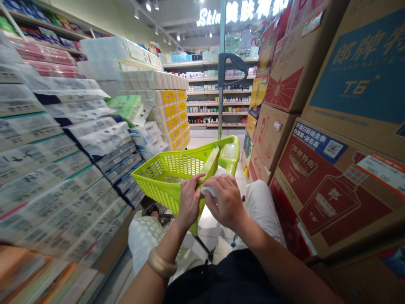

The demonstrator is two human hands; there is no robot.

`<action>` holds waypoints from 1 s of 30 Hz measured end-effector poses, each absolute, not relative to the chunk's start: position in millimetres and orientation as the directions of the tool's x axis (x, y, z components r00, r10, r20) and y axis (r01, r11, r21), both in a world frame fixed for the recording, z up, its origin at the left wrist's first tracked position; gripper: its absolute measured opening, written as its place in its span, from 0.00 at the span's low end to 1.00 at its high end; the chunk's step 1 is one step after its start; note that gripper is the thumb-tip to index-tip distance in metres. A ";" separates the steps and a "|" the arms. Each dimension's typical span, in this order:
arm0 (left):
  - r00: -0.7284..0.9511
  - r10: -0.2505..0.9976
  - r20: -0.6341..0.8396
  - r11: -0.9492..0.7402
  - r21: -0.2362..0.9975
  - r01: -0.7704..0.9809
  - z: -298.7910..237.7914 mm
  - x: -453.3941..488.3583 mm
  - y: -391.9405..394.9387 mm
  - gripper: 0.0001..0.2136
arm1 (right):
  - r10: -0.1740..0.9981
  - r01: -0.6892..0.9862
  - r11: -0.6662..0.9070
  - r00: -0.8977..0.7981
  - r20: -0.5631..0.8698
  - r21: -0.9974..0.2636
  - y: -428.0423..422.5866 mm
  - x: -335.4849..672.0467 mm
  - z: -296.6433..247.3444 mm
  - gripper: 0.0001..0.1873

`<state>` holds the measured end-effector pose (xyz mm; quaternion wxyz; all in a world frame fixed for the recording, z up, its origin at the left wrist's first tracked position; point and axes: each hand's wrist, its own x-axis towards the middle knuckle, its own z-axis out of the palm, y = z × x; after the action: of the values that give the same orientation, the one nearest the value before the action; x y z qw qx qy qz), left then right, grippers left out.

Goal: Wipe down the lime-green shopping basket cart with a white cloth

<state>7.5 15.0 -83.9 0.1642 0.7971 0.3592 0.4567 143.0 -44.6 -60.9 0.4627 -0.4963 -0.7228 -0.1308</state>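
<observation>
A lime-green shopping cart (164, 192) with perforated basket walls stands in front of my knees. My left hand (190, 198), with a gold-coloured bangle on its wrist, is closed on the near edge of the cart, its fingertips over the green rim. Just beside it, my right hand (225, 199) is closed round a crumpled white wipe (209, 191), pressed at the same edge. Part of the wipe is hidden under the fingers. On the cart's far right side is a green child-seat-like panel (230, 153) with a clear top.
Stacked tissue packs (63, 169) line the left side. Liquor cartons (341, 185) rise close on the right. A grey pole with a handle (234, 69) stands behind the cart. Shelves of bottles and boxes (209, 88) fill the back, beyond pale floor tiles (202, 138).
</observation>
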 end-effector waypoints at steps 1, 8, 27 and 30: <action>0.327 0.721 0.611 -0.690 0.589 0.421 -84.3 6.3 14.8 0.20 | 0.658 0.854 0.447 -0.111 0.745 -0.267 -42.5 145.5 -52.0 0.06; 0.344 0.725 0.596 -0.688 0.636 0.348 -83.6 2.4 16.4 0.21 | 0.767 0.847 0.427 -0.152 0.624 -0.317 -20.2 175.2 -32.7 0.10; 0.311 0.727 0.613 -0.687 0.640 0.343 -81.6 4.5 12.6 0.21 | 0.680 0.838 0.473 -0.152 0.717 -0.271 -39.7 145.6 -49.3 0.07; 0.320 0.734 0.599 -0.679 0.654 0.334 -81.5 3.5 14.2 0.22 | 0.743 0.805 0.490 -0.185 0.644 -0.335 -30.9 165.6 -34.5 0.07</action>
<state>3.5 14.2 -81.5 0.2112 0.7843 0.3407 0.4734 165.6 -30.9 -34.5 0.3927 -0.5033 -0.7687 -0.0395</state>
